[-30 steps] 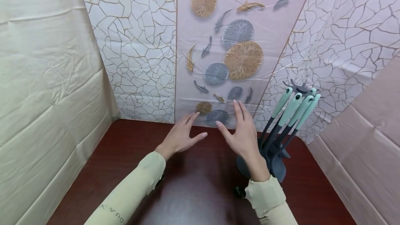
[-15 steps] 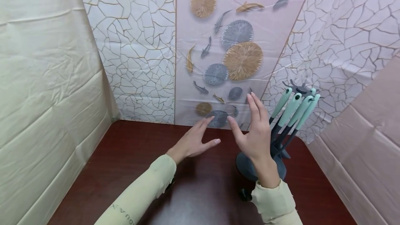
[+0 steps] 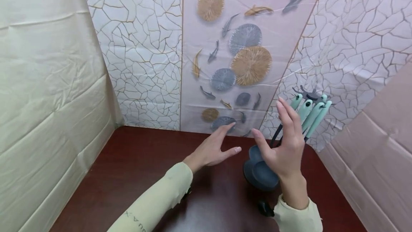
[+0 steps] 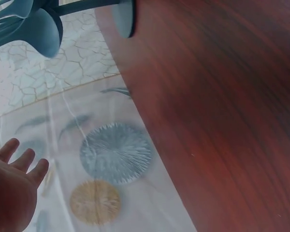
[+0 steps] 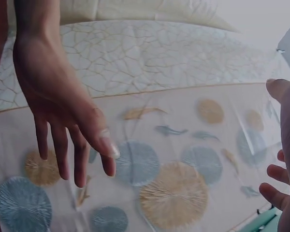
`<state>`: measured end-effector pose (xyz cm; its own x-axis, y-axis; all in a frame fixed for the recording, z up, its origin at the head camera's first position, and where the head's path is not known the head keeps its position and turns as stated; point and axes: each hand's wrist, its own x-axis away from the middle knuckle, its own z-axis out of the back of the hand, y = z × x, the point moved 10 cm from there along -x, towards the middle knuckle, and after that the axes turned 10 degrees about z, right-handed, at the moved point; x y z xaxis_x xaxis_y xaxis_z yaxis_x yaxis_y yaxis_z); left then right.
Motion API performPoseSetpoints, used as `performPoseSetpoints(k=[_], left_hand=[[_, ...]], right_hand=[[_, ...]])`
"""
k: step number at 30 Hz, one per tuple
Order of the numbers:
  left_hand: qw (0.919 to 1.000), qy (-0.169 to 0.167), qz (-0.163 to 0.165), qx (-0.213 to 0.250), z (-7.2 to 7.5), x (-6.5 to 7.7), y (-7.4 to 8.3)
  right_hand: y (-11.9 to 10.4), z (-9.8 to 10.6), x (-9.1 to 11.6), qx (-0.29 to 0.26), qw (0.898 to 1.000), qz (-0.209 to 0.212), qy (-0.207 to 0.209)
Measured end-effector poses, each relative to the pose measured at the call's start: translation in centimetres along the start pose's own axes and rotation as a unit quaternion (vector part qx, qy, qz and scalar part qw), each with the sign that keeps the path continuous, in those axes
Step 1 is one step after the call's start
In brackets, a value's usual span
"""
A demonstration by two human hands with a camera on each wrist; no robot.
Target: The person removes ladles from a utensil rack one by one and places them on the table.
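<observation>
My left hand (image 3: 214, 148) is held over the table with fingers extended and thumb apart, holding nothing; part of it also shows in the left wrist view. My right hand (image 3: 288, 149) is raised further right, its thumb spread and fingers nearly straight. Behind it stands a set of kitchen utensils with mint-green handles (image 3: 313, 117), hanging from a dark hooked rack top (image 3: 310, 94). Dark rounded utensil heads (image 3: 265, 173) hang low beside my right wrist. The right hand overlaps the handles in the head view and grips none of them. It hides much of the rack.
A dark red-brown wooden table (image 3: 145, 160) lies below the hands. Patterned cloth (image 3: 148, 63) hangs behind it, with plain cloth walls at the left (image 3: 58, 117) and right (image 3: 373, 142). The rack's round base (image 4: 125, 19) sits on the table near the back cloth.
Both hands have moved to the right, and slightly down in the head view. The right hand now covers part of the green handles. The utensil set stays in place.
</observation>
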<state>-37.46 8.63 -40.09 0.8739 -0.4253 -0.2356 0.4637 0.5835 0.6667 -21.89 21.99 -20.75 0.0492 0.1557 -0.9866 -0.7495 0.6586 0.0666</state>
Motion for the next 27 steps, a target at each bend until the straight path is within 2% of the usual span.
performPoseSetpoints(k=[2,5,8,10,16,20,23,27], left_hand=[[0.9999,0.0,-0.003,0.011,-0.2,-0.1,0.7],[0.9978,0.004,-0.006,0.066,-0.2,-0.4,1.7],[0.9899,0.008,-0.011,0.141,0.0,-0.7,2.7],[0.9853,0.008,-0.014,0.17,0.0,-1.0,3.2],[0.987,-0.009,-0.014,0.16,-0.4,-1.6,4.6],[0.9859,-0.029,-0.024,0.163,-0.9,-2.0,6.0],[0.9843,-0.04,-0.034,0.169,-1.3,-2.2,6.7],[0.9841,-0.048,-0.03,0.168,-2.0,-2.4,6.7]], right_hand=[[-0.5,0.9,-0.2,0.003,1.0,-0.002,0.015],[-0.9,1.9,-0.3,0.007,0.999,-0.008,0.035],[-0.8,2.8,0.0,0.009,0.999,-0.018,0.05],[-0.5,3.3,0.2,0.008,0.998,-0.025,0.058],[0.5,5.1,1.0,0.015,0.996,-0.047,0.073],[0.8,7.0,1.2,0.025,0.991,-0.069,0.111],[1.1,8.0,1.2,0.011,0.986,-0.087,0.142],[1.9,8.5,1.6,-0.021,0.984,-0.11,0.139]])
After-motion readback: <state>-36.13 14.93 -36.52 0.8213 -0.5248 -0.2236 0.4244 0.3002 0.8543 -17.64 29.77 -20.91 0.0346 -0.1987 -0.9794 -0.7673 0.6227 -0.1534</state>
